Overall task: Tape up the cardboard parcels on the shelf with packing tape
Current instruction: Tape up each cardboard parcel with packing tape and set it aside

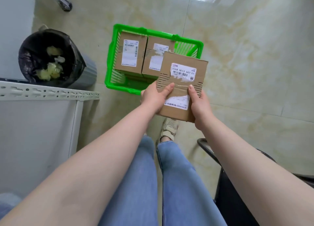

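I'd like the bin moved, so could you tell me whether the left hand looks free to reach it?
Probably not yet: the left hand and right hand both grip the parcel above the green basket. The bin sits unobstructed to the left.

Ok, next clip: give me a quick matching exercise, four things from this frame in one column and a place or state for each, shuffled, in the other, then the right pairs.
Things:
1. parcel with the torn label
2. green basket
3. bin with the black bag
4. two labelled parcels

Places or states:
A. holds crumpled pale scraps
B. held in both hands, left hand and right hand, thumbs on top
C. lying side by side inside the basket
D. standing on the tiled floor, in front of the person

Pairs: 1-B, 2-D, 3-A, 4-C
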### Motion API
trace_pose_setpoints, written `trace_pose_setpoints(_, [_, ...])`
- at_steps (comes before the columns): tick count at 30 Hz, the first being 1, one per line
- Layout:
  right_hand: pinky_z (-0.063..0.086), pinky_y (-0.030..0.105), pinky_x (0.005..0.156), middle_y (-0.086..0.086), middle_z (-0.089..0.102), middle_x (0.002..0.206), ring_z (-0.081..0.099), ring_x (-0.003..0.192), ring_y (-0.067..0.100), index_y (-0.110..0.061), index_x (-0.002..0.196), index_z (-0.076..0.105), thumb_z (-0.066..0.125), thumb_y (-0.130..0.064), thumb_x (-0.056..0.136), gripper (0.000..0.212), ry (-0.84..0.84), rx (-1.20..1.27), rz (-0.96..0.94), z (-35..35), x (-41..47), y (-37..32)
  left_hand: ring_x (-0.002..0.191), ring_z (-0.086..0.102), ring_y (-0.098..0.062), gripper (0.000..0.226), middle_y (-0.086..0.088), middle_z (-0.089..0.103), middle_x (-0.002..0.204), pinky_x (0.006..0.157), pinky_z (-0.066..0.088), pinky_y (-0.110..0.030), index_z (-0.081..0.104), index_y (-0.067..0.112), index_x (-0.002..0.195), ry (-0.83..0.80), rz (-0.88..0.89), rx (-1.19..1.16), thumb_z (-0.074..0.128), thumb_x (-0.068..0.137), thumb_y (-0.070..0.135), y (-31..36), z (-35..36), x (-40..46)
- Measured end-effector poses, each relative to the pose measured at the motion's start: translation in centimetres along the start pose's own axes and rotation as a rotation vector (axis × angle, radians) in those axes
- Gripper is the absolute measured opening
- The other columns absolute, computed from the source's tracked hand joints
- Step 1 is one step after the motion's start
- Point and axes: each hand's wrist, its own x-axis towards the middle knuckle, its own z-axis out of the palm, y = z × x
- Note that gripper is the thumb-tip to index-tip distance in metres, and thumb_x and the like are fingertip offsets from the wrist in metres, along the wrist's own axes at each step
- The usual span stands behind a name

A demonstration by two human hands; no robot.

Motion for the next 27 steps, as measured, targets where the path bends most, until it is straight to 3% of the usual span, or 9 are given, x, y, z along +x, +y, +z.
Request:
trace_pose_setpoints(2, [0.053, 0.048, 0.096, -0.004, 0.071, 0.114, 0.068, 0.104, 0.017, -0.027, 0.121, 0.060, 0.056, -0.043, 0.096, 0.030, 0.000, -0.004, 0.004, -0.5, 2.3, -0.1, 0.134, 0.040, -0.032, 0.075, 0.002, 0.059, 0.136, 0.113, 0.032, -0.042, 0.056, 0.035, 0.130, -0.037, 0.003, 0.058, 0.054, 0.072, 0.082, 0.5, 1.0, 2.2])
trace_pose_setpoints(4, [0.053, 0.045, 0.096, -0.004, 0.071, 0.114, 0.068, 0.104, 0.017, -0.027, 0.120, 0.060, 0.056, -0.042, 0.097, 0.028, 0.011, 0.002, 0.001, -0.9, 5.0, -0.2, 0.146, 0.020, -0.033, 0.092, 0.000, 0.035, 0.157, 0.117, 0.021, -0.046, 0.023, 0.030, 0.156, -0.067, -0.035, 0.092, 0.057, 0.081, 0.073, 0.4, 2.0, 4.7])
trace_pose_setpoints(7, [0.054, 0.046, 0.095, -0.003, 0.071, 0.113, 0.068, 0.104, 0.018, -0.027, 0.115, 0.060, 0.057, -0.042, 0.097, 0.025, 0.077, 0.011, 0.007, -1.2, 9.7, -0.6, 0.150, 0.012, -0.031, 0.115, -0.005, 0.015, 0.164, 0.121, 0.017, -0.049, 0.003, 0.020, 0.159, -0.039, -0.163, 0.042, 0.064, 0.076, 0.071, -0.1, 3.3, 8.0])
trace_pose_setpoints(12, [0.054, 0.044, 0.095, 0.000, 0.071, 0.113, 0.069, 0.103, 0.018, -0.023, 0.116, 0.061, 0.056, -0.036, 0.098, 0.023, 0.103, 0.010, -0.070, -0.3, 16.8, -1.3, 0.140, 0.038, -0.027, 0.107, -0.012, 0.037, 0.155, 0.113, 0.030, -0.039, 0.028, 0.001, 0.151, -0.138, -0.432, -0.256, 0.069, 0.076, 0.066, -1.3, 6.0, 12.6])
trace_pose_setpoints(16, [0.055, 0.041, 0.093, -0.001, 0.071, 0.112, 0.069, 0.101, 0.015, -0.018, 0.122, 0.061, 0.056, -0.035, 0.098, 0.030, 0.079, -0.015, -0.112, 0.7, 20.4, -1.4, 0.125, 0.053, -0.024, 0.106, -0.008, 0.055, 0.140, 0.108, 0.038, -0.043, 0.048, 0.007, 0.141, -0.182, -0.495, -0.362, 0.069, 0.064, 0.077, -1.5, 7.7, 15.9])
trace_pose_setpoints(20, [0.053, 0.043, 0.097, -0.004, 0.072, 0.112, 0.068, 0.103, 0.014, -0.022, 0.120, 0.062, 0.057, -0.039, 0.095, 0.031, 0.063, -0.035, -0.138, 1.5, 22.5, -1.5, 0.082, 0.061, -0.011, 0.071, -0.004, 0.064, 0.116, 0.057, 0.041, -0.025, 0.057, 0.015, 0.126, -0.200, -0.521, -0.483, 0.065, 0.078, 0.067, -0.7, 8.3, 18.2])
trace_pose_setpoints(23, [0.052, 0.044, 0.098, -0.003, 0.072, 0.113, 0.068, 0.104, 0.014, -0.021, 0.120, 0.061, 0.057, -0.038, 0.095, 0.031, 0.057, -0.037, -0.146, 1.5, 22.9, -1.7, 0.052, 0.064, -0.001, 0.044, -0.003, 0.067, 0.096, 0.034, 0.041, -0.017, 0.060, 0.017, 0.109, -0.198, -0.507, -0.540, 0.064, 0.087, 0.054, -0.8, 8.5, 18.9])
trace_pose_setpoints(25, [0.052, 0.042, 0.097, -0.002, 0.071, 0.114, 0.068, 0.105, 0.014, -0.018, 0.123, 0.061, 0.057, -0.035, 0.097, 0.031, 0.070, -0.043, -0.155, 1.2, 22.7, -1.9, 0.046, 0.063, 0.003, 0.038, -0.002, 0.069, 0.091, 0.030, 0.037, -0.011, 0.060, 0.017, 0.107, -0.212, -0.515, -0.589, 0.064, 0.088, 0.049, -0.9, 8.8, 18.6])
trace_pose_setpoints(27, [0.053, 0.040, 0.097, -0.002, 0.071, 0.114, 0.068, 0.104, 0.013, -0.017, 0.124, 0.060, 0.056, -0.032, 0.099, 0.029, 0.099, -0.056, -0.164, 0.9, 22.4, -1.9, 0.061, 0.067, 0.001, 0.047, -0.003, 0.072, 0.100, 0.041, 0.042, -0.013, 0.062, 0.015, 0.113, -0.228, -0.528, -0.625, 0.064, 0.086, 0.053, -0.7, 9.0, 18.2])
